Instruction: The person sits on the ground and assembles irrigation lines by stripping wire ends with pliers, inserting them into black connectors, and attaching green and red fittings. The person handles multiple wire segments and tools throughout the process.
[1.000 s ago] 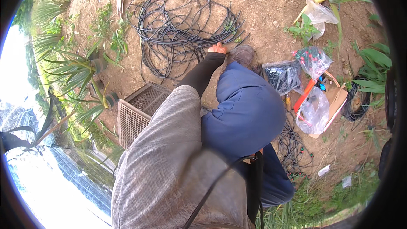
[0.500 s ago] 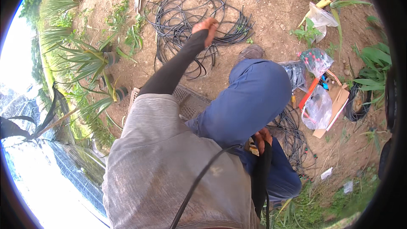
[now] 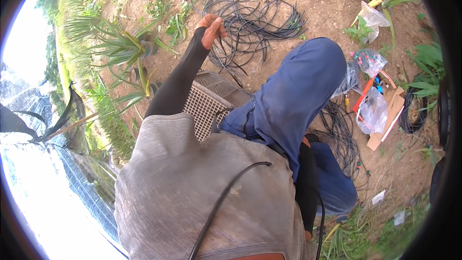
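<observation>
My left hand, on an outstretched arm in a black sleeve, is above the near left edge of a tangle of thin black tubing on the soil. Its fingers are curled in toward the thumb; whatever may be between them cannot be made out against the tubing. Of my right hand, only a sliver shows beside my raised blue-trousered leg. The leg hides its fingers and anything in them.
A plastic crate is beneath me. To the right are more thin black tubes, clear plastic bags, a cardboard piece and a black coil. Spiky plants grow at left.
My left hand has drawn back leftward from over the tubing's middle. My right hand has slipped mostly out of sight behind my leg. The view has shifted, uncovering more of the crate.
</observation>
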A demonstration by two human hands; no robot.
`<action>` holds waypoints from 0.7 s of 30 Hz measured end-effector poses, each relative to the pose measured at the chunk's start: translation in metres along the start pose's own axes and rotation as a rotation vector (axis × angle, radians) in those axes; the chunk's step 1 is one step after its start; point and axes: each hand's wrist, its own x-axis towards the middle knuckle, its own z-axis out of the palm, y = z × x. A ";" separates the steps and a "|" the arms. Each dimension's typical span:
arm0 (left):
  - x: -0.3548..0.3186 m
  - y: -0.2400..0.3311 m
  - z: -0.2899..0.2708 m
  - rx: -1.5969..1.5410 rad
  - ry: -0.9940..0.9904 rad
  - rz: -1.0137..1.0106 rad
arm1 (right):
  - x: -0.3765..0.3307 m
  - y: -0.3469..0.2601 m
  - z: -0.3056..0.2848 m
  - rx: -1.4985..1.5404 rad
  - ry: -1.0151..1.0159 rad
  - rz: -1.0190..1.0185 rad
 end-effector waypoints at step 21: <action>0.038 0.212 0.121 0.331 0.374 0.875 | -0.006 0.035 -0.022 -0.025 -0.352 -0.061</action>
